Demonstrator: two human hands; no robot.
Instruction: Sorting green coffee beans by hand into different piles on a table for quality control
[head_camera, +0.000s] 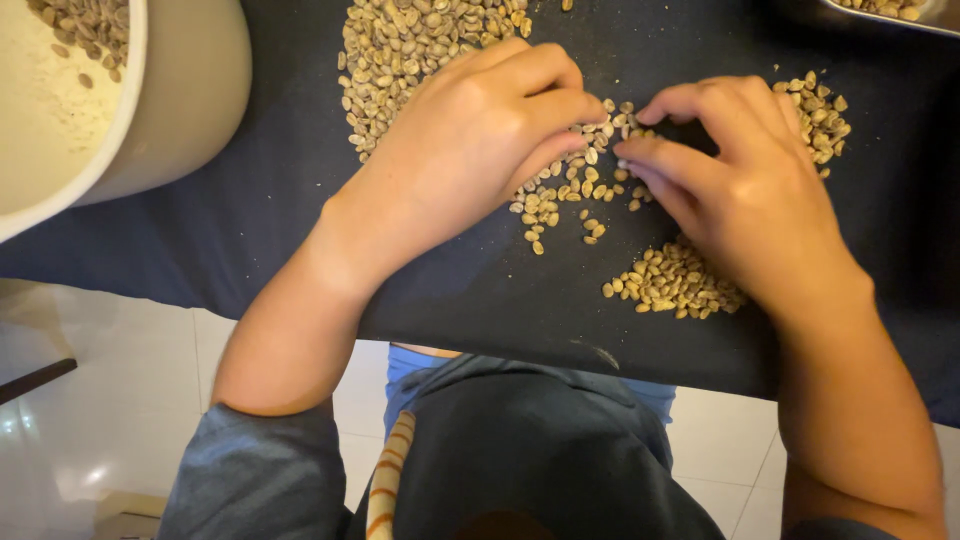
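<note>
Pale green beans lie scattered on a dark cloth, in the middle of the head view, directly between two bare hands. The left hand rests knuckles-up over them, fingers curled, its fingertips touching the loose beans; whether it pinches any cannot be told. The right hand meets it from the other side, forefinger and thumb pressed down among the same beans, fingers half-bent and grasping nothing that shows.

A large heap spreads above the left hand, running up to the top edge of the frame. A small pile sits just below the right palm, and another pile lies beyond the right knuckles. Bare cloth stays open to the left of the heap and below the scattered beans, down to the cloth's near edge.

A white bowl with a few beans inside stands at the top left corner, partly cut off. A metal tray shows at the top right corner. Below the cloth's edge, pale floor tiles and the person's dark clothing fill the foreground.
</note>
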